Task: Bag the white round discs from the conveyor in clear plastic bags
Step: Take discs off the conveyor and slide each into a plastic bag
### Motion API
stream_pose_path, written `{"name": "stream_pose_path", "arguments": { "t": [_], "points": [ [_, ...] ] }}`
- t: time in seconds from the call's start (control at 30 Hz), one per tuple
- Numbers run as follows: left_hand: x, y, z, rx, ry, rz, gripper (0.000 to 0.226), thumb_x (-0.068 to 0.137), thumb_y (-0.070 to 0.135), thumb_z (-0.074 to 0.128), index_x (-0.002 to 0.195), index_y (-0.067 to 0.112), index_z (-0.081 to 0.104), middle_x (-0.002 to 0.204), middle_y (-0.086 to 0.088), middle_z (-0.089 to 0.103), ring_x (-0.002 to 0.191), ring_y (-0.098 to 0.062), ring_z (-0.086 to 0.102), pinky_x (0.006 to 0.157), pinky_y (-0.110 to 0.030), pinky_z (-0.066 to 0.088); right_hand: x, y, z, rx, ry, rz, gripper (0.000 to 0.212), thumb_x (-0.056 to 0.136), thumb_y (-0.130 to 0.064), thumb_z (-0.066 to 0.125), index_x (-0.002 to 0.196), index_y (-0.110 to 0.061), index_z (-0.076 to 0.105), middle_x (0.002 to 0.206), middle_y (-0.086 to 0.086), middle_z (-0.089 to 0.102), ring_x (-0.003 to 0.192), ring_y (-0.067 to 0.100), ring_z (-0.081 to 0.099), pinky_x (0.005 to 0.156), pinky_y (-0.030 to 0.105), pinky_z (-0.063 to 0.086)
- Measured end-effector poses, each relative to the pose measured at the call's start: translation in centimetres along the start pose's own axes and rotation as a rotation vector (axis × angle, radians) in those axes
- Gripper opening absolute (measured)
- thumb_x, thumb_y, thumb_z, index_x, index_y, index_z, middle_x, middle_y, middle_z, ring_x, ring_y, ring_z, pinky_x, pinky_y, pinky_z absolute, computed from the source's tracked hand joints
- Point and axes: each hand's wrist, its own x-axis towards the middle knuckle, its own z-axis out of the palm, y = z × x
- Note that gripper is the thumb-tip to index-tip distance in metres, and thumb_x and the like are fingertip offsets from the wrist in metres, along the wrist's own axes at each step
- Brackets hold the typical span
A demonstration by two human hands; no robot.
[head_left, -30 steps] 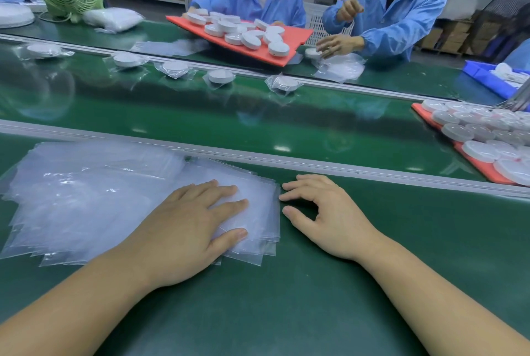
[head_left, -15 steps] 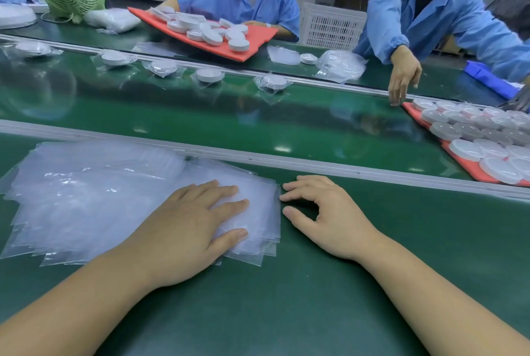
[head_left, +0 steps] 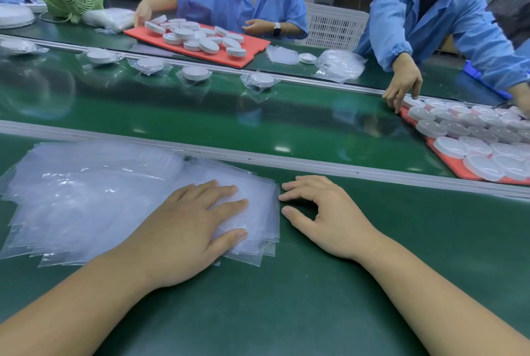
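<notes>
The stack of clear plastic bags (head_left: 86,198) lies fanned out on the left part of the near bench (head_left: 286,298), its far edge close to the rail that borders the conveyor (head_left: 229,123). The left hand (head_left: 183,223) lies flat on the right end of the stack, fingers straight and spread, pressing the film down. The right hand (head_left: 329,218) rests on the bench just beside the stack's right edge, fingers loosely bent and holding nothing; whether its fingertips touch the film I cannot tell. The white round discs (head_left: 448,147) sit crowded on an orange tray (head_left: 456,168) at the right edge of the conveyor, well apart from both hands. The bags look thin, limp and slippery and will likely cling to one another, so the top one is best pinched at its free right edge or corner while the flat hand pins the rest. The discs appear light, rigid and smooth — best gripped across the rim, thumb against fingers, and slid into the opened mouth.
</notes>
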Motion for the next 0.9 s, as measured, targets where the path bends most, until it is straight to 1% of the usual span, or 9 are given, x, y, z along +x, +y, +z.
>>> {"name": "stream_pose_path", "arguments": {
  "t": [0.23,0.5,0.63,0.9],
  "points": [
    [-0.19,0.07,0.0,0.009,-0.003,-0.002,0.071,0.087,0.078,-0.001,0.153,0.055,0.011,0.163,0.028,-0.003,0.151,-0.002,-0.009,0.122,-0.026,-0.006,0.01,0.13,0.08,0.001,0.002,-0.004,0.041,0.087,-0.062,0.051,0.115,-0.042,0.073,0.123,-0.04,0.053,0.134,-0.009,0.041,0.117,0.026,0.032],
    [-0.27,-0.2,0.28,-0.005,0.014,0.007,0.072,0.086,0.08,-0.002,0.153,0.055,0.013,0.163,0.029,-0.001,0.151,-0.003,-0.007,0.119,-0.024,-0.007,0.07,0.24,0.13,-0.004,-0.003,-0.001,0.041,0.086,-0.063,0.051,0.115,-0.043,0.073,0.125,-0.039,0.054,0.134,-0.011,0.039,0.114,0.02,0.029],
    [-0.05,-0.2,0.44,0.001,0.026,0.011,0.075,0.085,0.081,-0.005,0.152,0.056,0.014,0.163,0.029,0.001,0.151,-0.003,-0.005,0.117,-0.022,-0.008,0.08,0.27,0.13,-0.015,-0.007,0.004,0.042,0.086,-0.064,0.05,0.115,-0.044,0.072,0.125,-0.039,0.053,0.134,-0.01,0.038,0.113,0.019,0.028],
    [-0.02,-0.16,0.43,0.005,0.028,0.014,0.073,0.086,0.08,-0.004,0.153,0.055,0.012,0.163,0.028,-0.001,0.151,-0.003,-0.006,0.118,-0.022,-0.008,0.04,0.17,0.08,-0.011,-0.005,0.001,0.043,0.086,-0.064,0.05,0.115,-0.042,0.073,0.125,-0.039,0.054,0.135,-0.007,0.04,0.116,0.026,0.032]
  ]
}}
